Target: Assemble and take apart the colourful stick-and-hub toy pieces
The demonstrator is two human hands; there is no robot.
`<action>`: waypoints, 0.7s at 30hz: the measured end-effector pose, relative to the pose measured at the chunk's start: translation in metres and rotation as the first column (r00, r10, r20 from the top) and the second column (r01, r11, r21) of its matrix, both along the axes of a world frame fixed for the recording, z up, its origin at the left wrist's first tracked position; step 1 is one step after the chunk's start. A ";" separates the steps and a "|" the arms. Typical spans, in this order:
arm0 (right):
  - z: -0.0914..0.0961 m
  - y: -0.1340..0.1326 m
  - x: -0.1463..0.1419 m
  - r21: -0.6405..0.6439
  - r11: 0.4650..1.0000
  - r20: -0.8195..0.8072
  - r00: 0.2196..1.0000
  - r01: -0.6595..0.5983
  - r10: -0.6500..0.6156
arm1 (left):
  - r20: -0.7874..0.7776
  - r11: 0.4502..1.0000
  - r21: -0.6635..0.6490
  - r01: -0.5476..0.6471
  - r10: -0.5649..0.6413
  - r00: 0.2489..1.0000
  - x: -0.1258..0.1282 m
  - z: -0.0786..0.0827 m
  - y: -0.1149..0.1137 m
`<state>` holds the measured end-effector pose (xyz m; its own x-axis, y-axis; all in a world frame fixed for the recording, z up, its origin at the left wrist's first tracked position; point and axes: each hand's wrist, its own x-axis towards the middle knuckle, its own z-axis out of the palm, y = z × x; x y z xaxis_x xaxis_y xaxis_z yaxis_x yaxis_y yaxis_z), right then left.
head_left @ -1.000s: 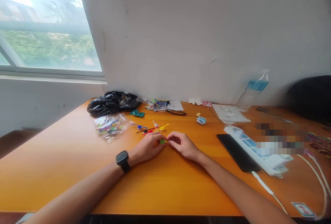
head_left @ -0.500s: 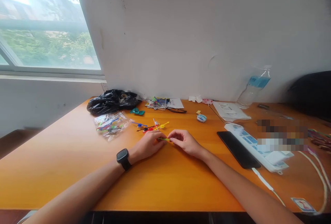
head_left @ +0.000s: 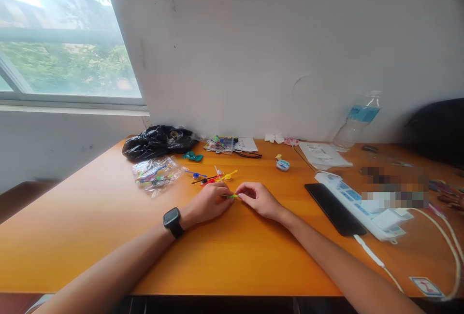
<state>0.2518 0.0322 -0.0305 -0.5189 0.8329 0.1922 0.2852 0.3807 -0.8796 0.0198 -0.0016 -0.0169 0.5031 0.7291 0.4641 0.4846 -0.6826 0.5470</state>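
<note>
My left hand (head_left: pixel 208 203), with a black watch on the wrist, and my right hand (head_left: pixel 258 199) meet on the orange table (head_left: pixel 108 227). Both pinch a small green plastic piece (head_left: pixel 231 196) between their fingertips. Just beyond the hands lie several small coloured plastic sticks (head_left: pixel 213 177), blue, red and yellow. A clear bag of more coloured pieces (head_left: pixel 155 175) lies to the left of them.
A black plastic bag (head_left: pixel 157 142) sits near the wall. A black phone (head_left: pixel 334 209) and a white power strip (head_left: pixel 362 205) lie at right, with a water bottle (head_left: pixel 355 123), papers (head_left: pixel 322 155) and a small round blue-white object (head_left: pixel 282 164) behind. A window is at left.
The hands stay together on the green piece and barely move; the view has shifted slightly since one second ago.
</note>
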 end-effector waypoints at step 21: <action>-0.001 0.000 -0.002 0.064 0.997 0.015 0.999 0.040 -0.041 | -0.160 0.992 0.041 -0.117 0.122 0.980 0.003 0.010 -0.007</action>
